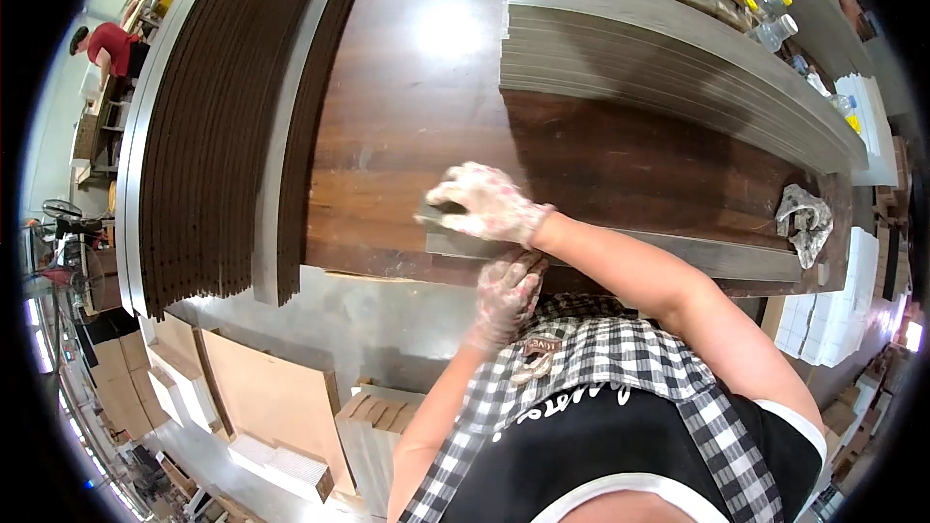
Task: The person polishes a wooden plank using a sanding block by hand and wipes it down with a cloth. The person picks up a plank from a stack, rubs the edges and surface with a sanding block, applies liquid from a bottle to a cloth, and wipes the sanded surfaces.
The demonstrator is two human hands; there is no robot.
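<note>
A long grey plank (697,257) lies along the near edge of the brown wooden table (387,136). My right hand (489,205), in a pale patterned glove, is over the plank's left end. Its fingers are curled, and a small greyish thing, blurred, shows beneath them; I cannot make out what it is. My left hand (509,292), gloved alike, is at the plank's near edge, close under my right wrist. Its fingers are bent over that edge, partly blurred.
Grey planks (630,48) are stacked at the table's far side. Dark-edged boards (213,126) stand in a long row at left. A crumpled rag (804,223) lies at right. Bottles (773,32) stand at the back right. Cartons (266,392) are on the floor; a person (108,48) works far left.
</note>
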